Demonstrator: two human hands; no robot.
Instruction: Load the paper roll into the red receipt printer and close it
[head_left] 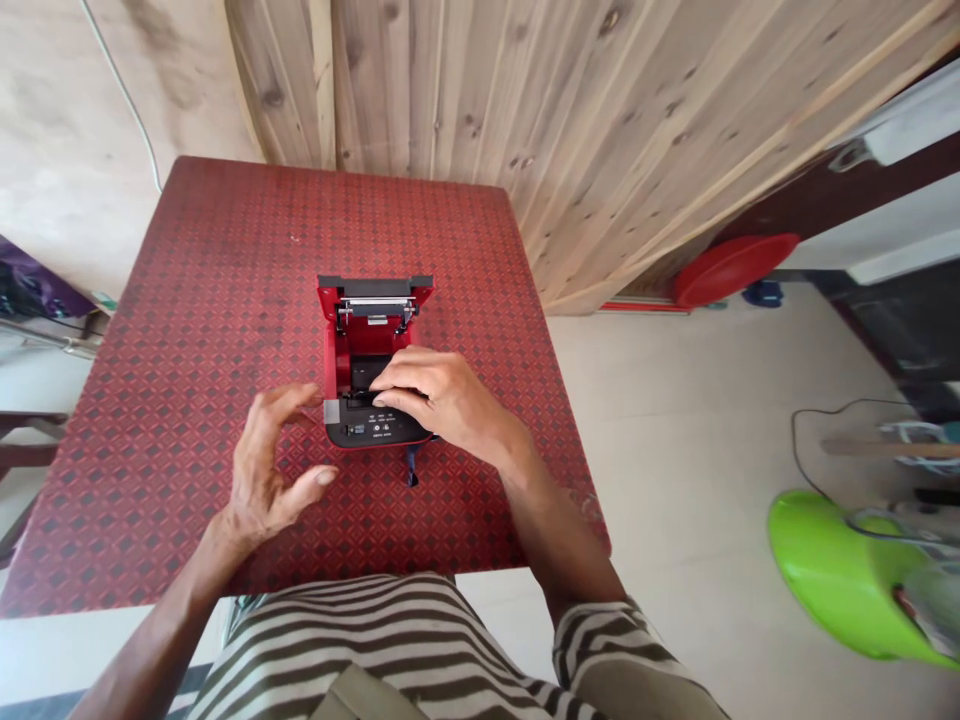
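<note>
On the table stands a small red and black machine that looks like a label printer (379,425), its lid (375,287) raised at the back. A metal bar and a roller show under the lid, and small buttons and markings lie on the black front panel. My right hand (454,400) reaches into the open compartment from the right, thumb and fingers closed together near its front edge. Whatever those fingertips hold is hidden. My left hand (266,465) hovers at the printer's left side, thumb and fingers apart, holding nothing. A short dark strap (412,468) hangs at the front.
The table (225,250) has a red patterned cover. Behind it rises a wooden plank wall (420,90). A green plastic stool or chair (832,570) stands on the floor at right, with cables near it. A red round object (735,268) leans farther back.
</note>
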